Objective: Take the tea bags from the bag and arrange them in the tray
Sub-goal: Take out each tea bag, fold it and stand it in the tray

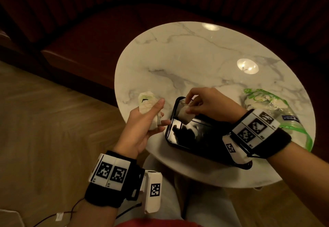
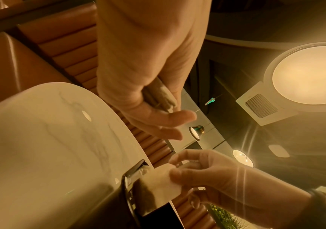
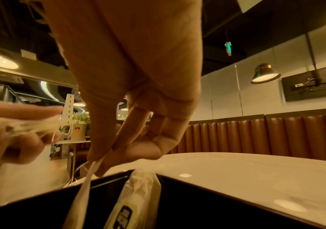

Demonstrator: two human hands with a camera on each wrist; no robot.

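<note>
Right hand [image 1: 201, 102] pinches a tea bag [image 1: 185, 116] by its top edge over the tray's [image 1: 169, 125] far-left corner, long axis running down into the tray. Left hand [image 1: 142, 128] grips a bunch of bags [image 1: 149, 109] just left of the tray, ends pointing away. Right wrist view shows another bag [image 3: 138, 193] standing in that corner, which the head view hides. The plastic bag [image 1: 284, 118] lies at the table's [image 1: 195, 57] right.

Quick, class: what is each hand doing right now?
Left hand: grips a bunch of tea bags.
Right hand: pinches one tea bag over the black tray.
</note>
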